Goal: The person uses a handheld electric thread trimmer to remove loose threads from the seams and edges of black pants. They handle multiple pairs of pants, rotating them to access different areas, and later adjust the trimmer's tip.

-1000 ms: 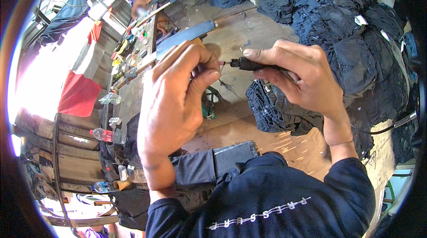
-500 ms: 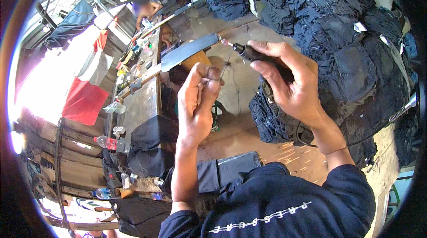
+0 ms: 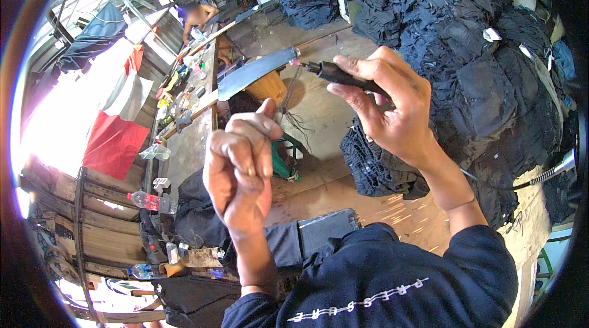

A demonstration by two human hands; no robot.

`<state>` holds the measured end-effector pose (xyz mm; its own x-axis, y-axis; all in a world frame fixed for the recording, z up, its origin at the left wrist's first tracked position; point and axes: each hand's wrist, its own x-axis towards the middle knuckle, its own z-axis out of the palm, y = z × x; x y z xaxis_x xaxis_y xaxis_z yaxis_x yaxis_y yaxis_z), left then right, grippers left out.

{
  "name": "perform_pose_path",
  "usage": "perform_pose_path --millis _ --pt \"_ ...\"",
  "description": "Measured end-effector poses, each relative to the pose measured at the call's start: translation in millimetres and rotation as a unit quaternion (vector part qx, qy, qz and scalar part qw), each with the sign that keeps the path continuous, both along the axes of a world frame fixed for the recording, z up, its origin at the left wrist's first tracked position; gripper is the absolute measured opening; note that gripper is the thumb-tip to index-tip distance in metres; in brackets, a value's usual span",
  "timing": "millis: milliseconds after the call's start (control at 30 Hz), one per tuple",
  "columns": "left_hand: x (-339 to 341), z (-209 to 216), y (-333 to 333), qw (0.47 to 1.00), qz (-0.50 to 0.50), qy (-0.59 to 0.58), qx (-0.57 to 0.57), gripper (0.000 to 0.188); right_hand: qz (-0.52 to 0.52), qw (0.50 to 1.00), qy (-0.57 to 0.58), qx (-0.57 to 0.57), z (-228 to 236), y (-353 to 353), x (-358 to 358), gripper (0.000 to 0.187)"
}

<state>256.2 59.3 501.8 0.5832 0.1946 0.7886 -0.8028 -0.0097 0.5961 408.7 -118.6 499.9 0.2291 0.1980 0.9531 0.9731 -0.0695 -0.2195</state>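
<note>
My right hand [image 3: 396, 107] is closed round a black pen-shaped rotary tool [image 3: 336, 74]. The tool's thin tip, with a small pinkish end, points left in front of the end of a long dark narrow board [image 3: 254, 74]. Lower and to the left, my left hand [image 3: 240, 168] is raised with its fingers curled and the thumb pressed against them. Its forefinger sticks up a little. Whatever sits between those fingers, if anything, is hidden. A clear gap separates the two hands.
Dark garments rise in a large heap [image 3: 429, 39] at the right, with a flexible shaft [image 3: 548, 171] beside it. A cluttered workbench [image 3: 193, 144] runs along the left, where a bottle [image 3: 147, 200] lies. A red and white cloth [image 3: 113, 144] hangs there. Another person [image 3: 199, 16] is far back.
My left hand has moved left and turned; the thin, wire-like item seen in its pinch no longer shows there. My right hand has shifted slightly left with the rotary tool.
</note>
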Motion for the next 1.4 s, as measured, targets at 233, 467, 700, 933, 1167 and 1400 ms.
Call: perform_pose_path --millis 233,467,700,933,1167,1400 --pt "3 7 -14 0.993 0.115 0.012 0.029 0.019 -0.028 0.995 -0.078 0.060 -1 9 10 0.034" --pt "7 14 -12 0.949 0.264 0.116 0.131 0.058 -0.029 0.987 -0.136 0.076 -1 0 6 0.037" --pt "19 24 -11 0.964 0.227 0.116 0.072 0.051 -0.032 0.988 -0.148 0.037 -1 -7 4 0.040" --pt "28 29 -11 0.994 0.038 0.101 0.006 0.043 -0.032 0.990 -0.138 0.024 -3 -10 4 0.044" --pt "23 31 -14 0.978 0.098 0.183 -0.024 0.023 -0.023 0.988 -0.153 0.026 0 -10 2 0.045" --pt "27 38 8 0.984 -0.024 0.177 -0.001 0.012 -0.006 0.988 -0.154 0.029 0 -9 1 0.041"
